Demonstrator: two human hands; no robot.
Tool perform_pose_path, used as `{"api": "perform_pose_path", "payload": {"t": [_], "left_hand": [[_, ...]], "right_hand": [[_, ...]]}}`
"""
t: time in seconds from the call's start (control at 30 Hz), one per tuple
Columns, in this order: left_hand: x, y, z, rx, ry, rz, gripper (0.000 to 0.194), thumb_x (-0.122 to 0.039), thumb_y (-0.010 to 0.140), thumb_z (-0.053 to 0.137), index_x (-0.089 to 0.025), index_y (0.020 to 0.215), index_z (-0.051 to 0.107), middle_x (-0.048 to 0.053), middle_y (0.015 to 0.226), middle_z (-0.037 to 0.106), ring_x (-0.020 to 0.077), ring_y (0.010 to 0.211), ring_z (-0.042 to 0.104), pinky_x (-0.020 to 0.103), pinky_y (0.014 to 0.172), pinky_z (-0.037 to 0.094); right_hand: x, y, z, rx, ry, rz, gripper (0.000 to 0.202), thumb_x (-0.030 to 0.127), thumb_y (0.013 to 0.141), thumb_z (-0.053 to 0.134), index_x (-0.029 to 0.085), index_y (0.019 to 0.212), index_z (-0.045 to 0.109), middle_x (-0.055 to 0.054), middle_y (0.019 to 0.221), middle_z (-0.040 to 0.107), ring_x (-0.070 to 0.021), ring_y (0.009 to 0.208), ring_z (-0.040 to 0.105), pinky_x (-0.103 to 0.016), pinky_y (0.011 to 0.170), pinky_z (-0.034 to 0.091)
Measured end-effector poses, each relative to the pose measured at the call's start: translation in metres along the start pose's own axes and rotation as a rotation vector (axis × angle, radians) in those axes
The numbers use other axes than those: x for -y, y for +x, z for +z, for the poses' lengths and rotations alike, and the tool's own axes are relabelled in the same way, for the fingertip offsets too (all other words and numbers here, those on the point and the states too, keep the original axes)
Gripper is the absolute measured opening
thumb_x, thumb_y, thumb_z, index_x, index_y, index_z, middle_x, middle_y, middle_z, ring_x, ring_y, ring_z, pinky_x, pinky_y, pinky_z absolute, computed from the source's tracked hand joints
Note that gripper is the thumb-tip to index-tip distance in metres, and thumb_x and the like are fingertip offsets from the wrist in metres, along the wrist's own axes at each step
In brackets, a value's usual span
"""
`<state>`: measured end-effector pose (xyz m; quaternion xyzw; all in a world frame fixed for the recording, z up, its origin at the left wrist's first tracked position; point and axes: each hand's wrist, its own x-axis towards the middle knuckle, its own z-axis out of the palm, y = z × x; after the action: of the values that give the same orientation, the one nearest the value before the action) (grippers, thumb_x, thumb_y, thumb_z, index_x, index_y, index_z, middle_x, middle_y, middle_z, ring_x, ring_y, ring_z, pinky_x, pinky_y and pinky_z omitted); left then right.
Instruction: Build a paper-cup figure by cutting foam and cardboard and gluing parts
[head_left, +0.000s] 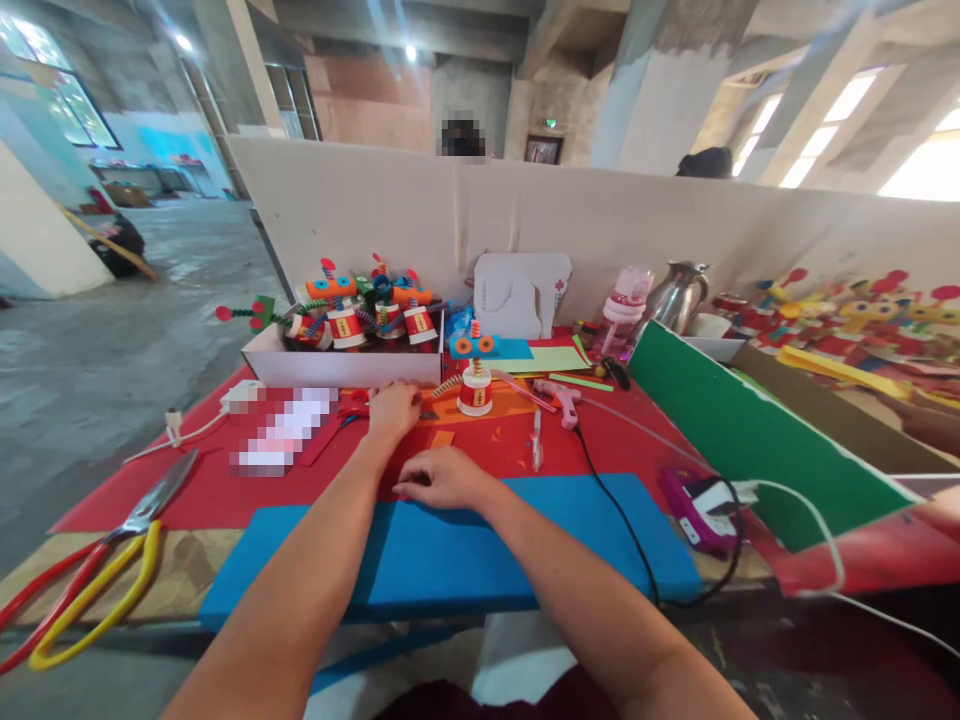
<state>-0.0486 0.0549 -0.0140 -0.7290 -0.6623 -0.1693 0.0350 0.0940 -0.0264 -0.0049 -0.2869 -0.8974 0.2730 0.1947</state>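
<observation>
My left hand rests palm down over the red sheet, its fingers loosely stretched. Red-handled scissors lie partly under it, and a dark blade tip shows to its right. Nearer to me, my right hand is closed at the back edge of a blue board; its thumb and fingers come together, and what they hold, if anything, is too small to name. Beyond both hands, a paper-cup figure with a blue tube head and coiled arms stands upright on orange paper.
A white box holds several similar figures. Right of centre lie a pink glue gun and a pen. Large shears lie left. A purple power strip with cables sits by a green panel.
</observation>
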Motion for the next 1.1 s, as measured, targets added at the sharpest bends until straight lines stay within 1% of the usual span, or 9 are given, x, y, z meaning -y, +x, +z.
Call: {"api": "perform_pose_path", "payload": {"t": [0.1, 0.2, 0.3, 0.53, 0.6, 0.77, 0.9, 1.0, 1.1], "left_hand": [[0.003, 0.000, -0.008, -0.031, 0.030, -0.038, 0.028, -0.022, 0.083, 0.044, -0.022, 0.088, 0.071, 0.013, 0.103, 0.070, 0.0327, 0.098, 0.057, 0.046, 0.081, 0.041], [0.004, 0.000, -0.015, -0.053, 0.040, -0.062, 0.029, -0.022, 0.084, 0.042, -0.024, 0.091, 0.070, 0.011, 0.103, 0.070, 0.0314, 0.100, 0.055, 0.045, 0.080, 0.040], [0.002, -0.001, -0.017, -0.051, 0.050, -0.059, 0.029, -0.022, 0.084, 0.042, -0.025, 0.093, 0.069, 0.009, 0.104, 0.069, 0.0307, 0.102, 0.054, 0.043, 0.080, 0.039], [-0.001, -0.002, -0.014, -0.002, 0.076, -0.042, 0.030, -0.021, 0.084, 0.040, -0.023, 0.091, 0.070, 0.010, 0.107, 0.068, 0.0307, 0.103, 0.054, 0.042, 0.080, 0.039], [-0.001, -0.002, -0.012, 0.015, 0.072, -0.034, 0.031, -0.022, 0.084, 0.041, -0.024, 0.091, 0.070, 0.009, 0.109, 0.068, 0.0307, 0.103, 0.055, 0.041, 0.080, 0.039], [-0.001, -0.003, -0.010, 0.042, 0.045, 0.003, 0.037, -0.023, 0.084, 0.039, -0.026, 0.106, 0.068, 0.009, 0.115, 0.067, 0.0316, 0.103, 0.056, 0.043, 0.081, 0.040], [-0.001, -0.004, -0.013, 0.033, 0.064, -0.006, 0.037, -0.022, 0.085, 0.035, -0.021, 0.095, 0.071, 0.013, 0.110, 0.068, 0.0336, 0.101, 0.057, 0.045, 0.079, 0.041], [-0.002, -0.005, -0.014, 0.001, 0.081, -0.021, 0.037, -0.022, 0.085, 0.034, -0.021, 0.092, 0.071, 0.013, 0.108, 0.069, 0.0340, 0.102, 0.057, 0.045, 0.079, 0.042], [-0.003, -0.006, -0.013, 0.002, 0.089, -0.005, 0.038, -0.021, 0.085, 0.034, -0.022, 0.097, 0.070, 0.013, 0.111, 0.068, 0.0338, 0.103, 0.057, 0.045, 0.078, 0.042]], "right_hand": [[-0.001, -0.002, -0.001, -0.086, 0.016, -0.015, 0.017, 0.027, 0.088, 0.059, 0.018, 0.077, 0.068, -0.001, 0.075, 0.069, -0.0117, 0.068, 0.058, -0.020, 0.061, 0.037], [-0.004, -0.003, -0.003, -0.178, 0.035, 0.041, 0.018, 0.028, 0.089, 0.058, 0.019, 0.076, 0.067, -0.001, 0.076, 0.069, -0.0120, 0.069, 0.059, -0.021, 0.061, 0.038], [-0.006, -0.003, -0.002, -0.230, 0.019, 0.076, 0.019, 0.029, 0.088, 0.058, 0.019, 0.074, 0.066, -0.001, 0.074, 0.069, -0.0124, 0.068, 0.060, -0.021, 0.059, 0.037], [-0.010, -0.001, -0.001, -0.249, -0.048, 0.022, 0.020, 0.030, 0.089, 0.057, 0.019, 0.076, 0.067, -0.003, 0.077, 0.071, -0.0136, 0.070, 0.061, -0.022, 0.061, 0.038], [-0.010, 0.000, -0.003, -0.264, -0.056, 0.049, 0.020, 0.031, 0.089, 0.057, 0.019, 0.076, 0.067, -0.002, 0.076, 0.071, -0.0137, 0.069, 0.061, -0.023, 0.061, 0.039], [-0.012, 0.000, -0.003, -0.301, -0.025, 0.144, 0.021, 0.033, 0.089, 0.058, 0.020, 0.074, 0.066, 0.000, 0.074, 0.070, -0.0124, 0.067, 0.059, -0.022, 0.060, 0.039], [-0.010, 0.000, -0.003, -0.356, 0.025, 0.216, 0.021, 0.033, 0.089, 0.057, 0.020, 0.076, 0.066, 0.000, 0.074, 0.069, -0.0112, 0.065, 0.058, -0.020, 0.060, 0.040], [-0.003, 0.001, -0.011, -0.387, 0.045, 0.216, 0.022, 0.033, 0.090, 0.056, 0.019, 0.076, 0.066, 0.000, 0.075, 0.069, -0.0109, 0.067, 0.059, -0.020, 0.060, 0.040], [0.000, 0.003, -0.023, -0.326, 0.032, 0.208, 0.022, 0.034, 0.088, 0.058, 0.020, 0.072, 0.065, 0.002, 0.071, 0.068, -0.0109, 0.064, 0.058, -0.020, 0.056, 0.037]]}}
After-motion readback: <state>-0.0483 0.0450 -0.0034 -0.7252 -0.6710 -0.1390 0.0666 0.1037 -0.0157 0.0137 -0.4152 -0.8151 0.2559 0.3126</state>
